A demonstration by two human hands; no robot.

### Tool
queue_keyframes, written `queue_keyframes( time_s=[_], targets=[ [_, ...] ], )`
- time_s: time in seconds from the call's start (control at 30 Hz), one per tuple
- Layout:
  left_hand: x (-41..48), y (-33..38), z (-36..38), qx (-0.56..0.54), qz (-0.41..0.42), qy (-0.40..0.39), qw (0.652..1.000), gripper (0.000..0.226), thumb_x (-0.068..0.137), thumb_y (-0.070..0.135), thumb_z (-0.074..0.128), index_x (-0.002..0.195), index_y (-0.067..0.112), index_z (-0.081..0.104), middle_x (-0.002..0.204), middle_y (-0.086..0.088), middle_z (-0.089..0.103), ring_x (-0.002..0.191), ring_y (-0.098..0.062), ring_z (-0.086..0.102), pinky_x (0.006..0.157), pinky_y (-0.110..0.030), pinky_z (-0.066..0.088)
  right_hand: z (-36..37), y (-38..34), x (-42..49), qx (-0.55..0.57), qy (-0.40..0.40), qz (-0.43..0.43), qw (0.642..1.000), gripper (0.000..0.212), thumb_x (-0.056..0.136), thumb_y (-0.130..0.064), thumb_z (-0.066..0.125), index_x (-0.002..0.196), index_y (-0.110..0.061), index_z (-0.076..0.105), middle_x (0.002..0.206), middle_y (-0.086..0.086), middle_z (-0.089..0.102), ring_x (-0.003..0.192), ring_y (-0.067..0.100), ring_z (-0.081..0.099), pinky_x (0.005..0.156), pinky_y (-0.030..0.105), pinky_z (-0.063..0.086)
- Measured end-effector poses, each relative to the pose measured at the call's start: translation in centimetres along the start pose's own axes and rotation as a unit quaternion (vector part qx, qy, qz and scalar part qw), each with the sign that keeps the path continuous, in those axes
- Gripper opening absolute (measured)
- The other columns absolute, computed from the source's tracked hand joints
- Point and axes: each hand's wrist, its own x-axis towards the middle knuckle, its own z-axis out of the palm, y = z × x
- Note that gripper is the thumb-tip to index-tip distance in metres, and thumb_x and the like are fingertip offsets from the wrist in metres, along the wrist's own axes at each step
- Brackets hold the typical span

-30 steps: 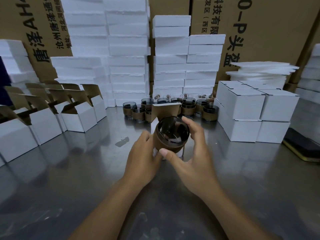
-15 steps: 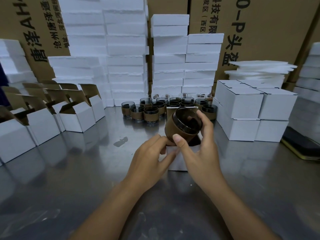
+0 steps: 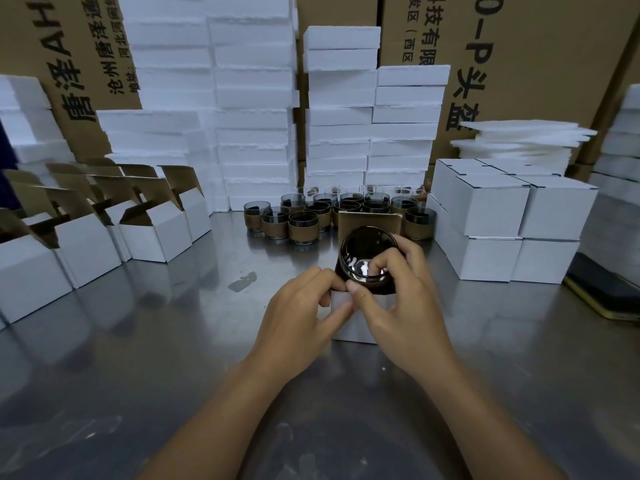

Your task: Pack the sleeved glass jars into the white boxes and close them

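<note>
A dark glass jar (image 3: 363,251) in a brown sleeve sits tilted in the mouth of a small open white box (image 3: 349,327) at the table's middle. The box's brown lid flap (image 3: 369,220) stands up behind the jar. My right hand (image 3: 398,299) grips the jar, fingers over its rim and thumb at the front. My left hand (image 3: 301,310) pinches the box's front left edge. Several more sleeved jars (image 3: 304,226) stand grouped behind.
Open white boxes (image 3: 156,230) with raised brown flaps line the left side. Closed white boxes (image 3: 491,216) are stacked at the right. White foam blocks (image 3: 256,133) and large cardboard cartons fill the back. A dark phone (image 3: 606,292) lies at the right edge.
My right hand has lowered the jar from above the box into its opening, and the jar's mouth now faces me. My left hand stays on the box's front edge.
</note>
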Motion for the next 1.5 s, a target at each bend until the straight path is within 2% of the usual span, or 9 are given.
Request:
queue_keyframes(
  time_s=[0.23,0.43,0.67,0.77,0.83,0.93,1.07,1.23,1.5],
  targets=[
    [0.0,0.1,-0.1,0.003,-0.004,-0.006,1.000,0.017,0.083,0.035,0.059,0.082,0.018,0.059,0.073,0.006,0.051,0.067,-0.010,0.047,0.059,-0.033,0.044,-0.1,0.7,0.1,-0.074,-0.059,0.004,0.996,0.013,0.089,-0.032,0.053,0.080,-0.029,0.044,0.143,-0.011,0.032,0.133,0.014,0.030,0.083,0.012,0.011],
    [0.0,-0.2,-0.1,0.000,0.003,-0.003,1.000,0.015,0.084,0.037,0.061,0.086,0.022,0.059,0.073,0.007,0.050,0.067,-0.010,0.047,0.060,-0.035,0.045,-0.2,0.9,0.2,-0.159,-0.078,-0.045,0.983,0.025,0.098,-0.031,0.039,0.077,-0.024,0.049,0.144,-0.001,0.039,0.133,0.016,0.030,0.104,0.032,0.023],
    [0.6,0.3,-0.3,-0.158,-0.103,0.066,0.980,0.030,0.092,0.034,0.052,0.112,0.053,0.042,0.074,0.011,0.052,0.074,-0.009,0.053,0.065,-0.013,0.042,0.0,-0.2,0.6,0.128,0.105,0.071,0.984,0.022,0.095,-0.022,0.041,0.103,-0.042,0.046,0.113,-0.019,0.051,0.112,-0.004,0.046,0.092,0.012,0.034],
    [0.9,0.3,0.0,-0.215,-0.202,0.040,0.955,0.034,0.092,0.034,0.051,0.117,0.051,0.034,0.082,0.020,0.053,0.080,0.005,0.054,0.068,-0.005,0.043,0.2,0.6,1.1,0.203,0.092,0.209,0.952,0.033,0.093,-0.013,0.053,0.116,-0.035,0.045,0.118,-0.013,0.051,0.112,0.005,0.048,0.090,0.019,0.035],
    [0.9,0.2,0.2,-0.236,-0.247,-0.004,0.940,0.040,0.091,0.039,0.051,0.126,0.043,0.031,0.096,0.014,0.052,0.082,0.014,0.052,0.065,0.001,0.039,0.4,0.8,1.3,0.235,0.059,0.273,0.931,0.041,0.091,-0.014,0.057,0.128,-0.025,0.043,0.119,-0.007,0.051,0.105,0.005,0.050,0.080,0.010,0.036],
    [1.1,0.0,0.4,-0.272,-0.291,-0.043,0.916,0.050,0.090,0.040,0.052,0.135,0.037,0.030,0.111,0.008,0.051,0.092,0.006,0.054,0.066,-0.007,0.041,0.7,0.9,1.3,0.251,0.019,0.300,0.920,0.046,0.091,-0.011,0.055,0.134,-0.022,0.041,0.097,-0.015,0.052,0.082,-0.011,0.052,0.055,-0.003,0.037],
    [1.2,0.0,0.4,-0.295,-0.315,-0.055,0.900,0.051,0.092,0.033,0.053,0.137,0.041,0.030,0.110,0.018,0.046,0.098,0.006,0.050,0.061,-0.003,0.042,0.6,0.8,1.2,0.249,-0.006,0.292,0.923,0.050,0.092,-0.006,0.052,0.137,-0.024,0.040,0.090,-0.023,0.051,0.071,-0.017,0.053,0.052,-0.003,0.038],
    [1.2,0.1,0.3,-0.318,-0.285,-0.048,0.903,0.048,0.093,0.021,0.051,0.126,0.052,0.037,0.117,0.013,0.049,0.105,0.003,0.052,0.070,-0.007,0.044,0.6,0.4,1.1,0.257,-0.015,0.258,0.931,0.057,0.090,-0.002,0.050,0.129,-0.043,0.043,0.102,-0.008,0.066,0.095,0.006,0.062,0.078,0.017,0.048],
    [1.0,-0.2,0.0,-0.328,-0.245,-0.042,0.911,0.020,0.092,0.021,0.054,0.099,0.040,0.052,0.113,0.012,0.057,0.104,0.003,0.054,0.081,-0.014,0.042,0.7,0.7,1.2,0.286,0.004,0.263,0.922,0.026,0.091,-0.001,0.047,0.088,-0.024,0.059,0.087,-0.005,0.065,0.073,0.003,0.059,0.059,0.016,0.044]
  ],
)
